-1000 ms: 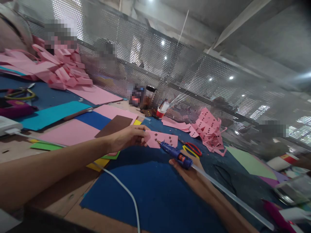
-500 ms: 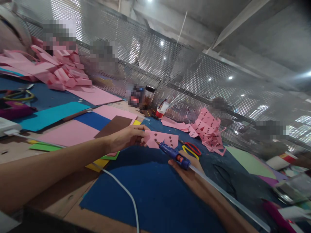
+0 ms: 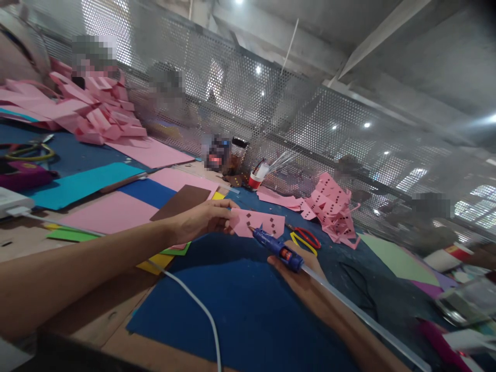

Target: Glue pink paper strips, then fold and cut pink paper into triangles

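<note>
Between its thumb and fingers, my left hand (image 3: 207, 219) pinches the left end of a pink paper strip (image 3: 263, 219). Several small dark diamond shapes mark the strip. Closed around a blue hot glue gun (image 3: 273, 245), my right hand (image 3: 300, 271) sits to the right of the strip. The gun's nozzle points at the strip beside a lower-left diamond; whether it touches the paper I cannot tell. A long clear glue stick (image 3: 356, 310) runs out of the gun's back end. Just beyond my right hand lie scissors (image 3: 308, 237) with red and yellow handles.
Blue mat (image 3: 232, 315) covers the table under my hands, crossed by a white cable (image 3: 197, 297). Marked pink strips (image 3: 331, 209) are heaped at right, a pink paper pile (image 3: 104, 113) at far left. A red-and-white cup (image 3: 256, 180) stands near the perforated metal screen (image 3: 279, 108).
Almost nothing differs. The glue gun has shifted very slightly left with my right hand, its nozzle staying near the same diamond. My left hand keeps its pinch on the strip.
</note>
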Demonstrator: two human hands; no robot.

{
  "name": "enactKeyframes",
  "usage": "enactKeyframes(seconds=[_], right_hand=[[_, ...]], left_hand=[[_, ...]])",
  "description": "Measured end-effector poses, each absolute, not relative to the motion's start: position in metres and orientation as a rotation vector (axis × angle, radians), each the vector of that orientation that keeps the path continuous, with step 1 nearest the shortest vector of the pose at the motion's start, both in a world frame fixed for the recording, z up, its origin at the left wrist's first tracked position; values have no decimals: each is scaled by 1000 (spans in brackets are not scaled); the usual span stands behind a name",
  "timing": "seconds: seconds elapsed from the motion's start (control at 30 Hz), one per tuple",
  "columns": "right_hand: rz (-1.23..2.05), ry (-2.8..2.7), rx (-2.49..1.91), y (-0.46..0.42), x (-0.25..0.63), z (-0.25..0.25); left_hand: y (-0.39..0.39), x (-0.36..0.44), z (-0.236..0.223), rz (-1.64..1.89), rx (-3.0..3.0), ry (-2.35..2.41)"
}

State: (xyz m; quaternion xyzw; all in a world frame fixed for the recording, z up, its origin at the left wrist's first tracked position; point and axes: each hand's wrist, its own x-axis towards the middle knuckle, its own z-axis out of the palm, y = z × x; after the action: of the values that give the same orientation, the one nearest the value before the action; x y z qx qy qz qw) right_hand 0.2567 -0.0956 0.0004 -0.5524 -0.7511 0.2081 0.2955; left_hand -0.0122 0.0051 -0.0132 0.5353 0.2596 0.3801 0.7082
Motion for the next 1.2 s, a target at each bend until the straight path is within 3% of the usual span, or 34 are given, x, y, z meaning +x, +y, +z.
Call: enactKeyframes(seconds=[0.7, 1.2], right_hand=[[379, -2029, -1420, -90, 260, -9], [481, -2006, -1428, -90, 260, -11]], left_hand=[[6, -11, -16, 837, 1199, 574], [7, -13, -16, 844, 1204, 581]])
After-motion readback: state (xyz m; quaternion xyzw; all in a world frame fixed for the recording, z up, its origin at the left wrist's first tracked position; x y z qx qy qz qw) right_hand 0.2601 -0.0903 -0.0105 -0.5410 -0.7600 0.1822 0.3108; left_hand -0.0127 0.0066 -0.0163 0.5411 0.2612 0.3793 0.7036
